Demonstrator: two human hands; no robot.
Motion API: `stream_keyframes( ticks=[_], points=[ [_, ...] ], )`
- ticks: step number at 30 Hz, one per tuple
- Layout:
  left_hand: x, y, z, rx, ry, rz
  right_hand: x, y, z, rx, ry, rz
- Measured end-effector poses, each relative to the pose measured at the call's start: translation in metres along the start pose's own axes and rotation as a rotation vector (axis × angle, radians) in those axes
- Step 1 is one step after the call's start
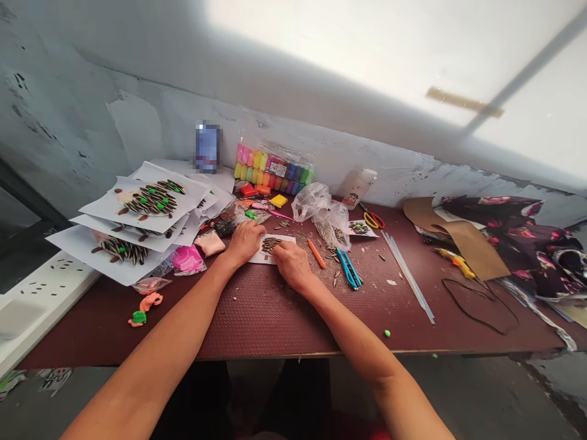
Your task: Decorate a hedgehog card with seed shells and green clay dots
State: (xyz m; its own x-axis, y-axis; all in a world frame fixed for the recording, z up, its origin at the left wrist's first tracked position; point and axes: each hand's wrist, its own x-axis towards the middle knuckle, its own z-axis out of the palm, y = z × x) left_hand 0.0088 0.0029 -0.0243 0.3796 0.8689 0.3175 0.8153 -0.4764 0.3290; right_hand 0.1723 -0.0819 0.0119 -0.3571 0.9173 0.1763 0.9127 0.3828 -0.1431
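A small white card (260, 257) lies on the dark red table, with rows of striped sunflower seeds (270, 244) set close together on it. At the card's left edge rests my left hand (246, 242), its fingers laid loosely against the paper. My right hand (292, 263) is over the card's right part, fingers pressed together and pointing down at the seeds. What its fingertips hold, if anything, is hidden. Right of that hand lie an orange pen-like tool (316, 253), a blue utility knife (349, 269) and scattered seeds (336, 276).
Stacked paper sheets with seed-covered hedgehogs (151, 198) fill the left, beside a power strip (50, 293). A pack of coloured clay (274, 170), plastic bag (337, 221), white bottle (358, 188), scissors (372, 219), clear glue sticks (409, 278) and yellow glue gun (460, 263) surround the workspace.
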Motion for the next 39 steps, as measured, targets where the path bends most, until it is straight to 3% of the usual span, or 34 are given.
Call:
stream_keyframes(
  ticks=[10, 17, 24, 39],
  points=[
    [0.001, -0.002, 0.001, -0.004, -0.010, 0.005, -0.003, 0.002, 0.000, -0.011, 0.053, -0.032],
    [0.001, -0.003, 0.001, 0.006, -0.012, 0.006, -0.002, 0.017, -0.007, 0.067, 0.162, 0.093],
    [0.001, -0.004, 0.001, -0.012, -0.014, 0.008, 0.001, 0.041, -0.009, 0.056, 0.186, 0.249],
    [0.000, -0.004, 0.002, -0.011, -0.007, 0.009, 0.002, 0.059, -0.005, 0.048, 0.198, 0.251]
  ],
)
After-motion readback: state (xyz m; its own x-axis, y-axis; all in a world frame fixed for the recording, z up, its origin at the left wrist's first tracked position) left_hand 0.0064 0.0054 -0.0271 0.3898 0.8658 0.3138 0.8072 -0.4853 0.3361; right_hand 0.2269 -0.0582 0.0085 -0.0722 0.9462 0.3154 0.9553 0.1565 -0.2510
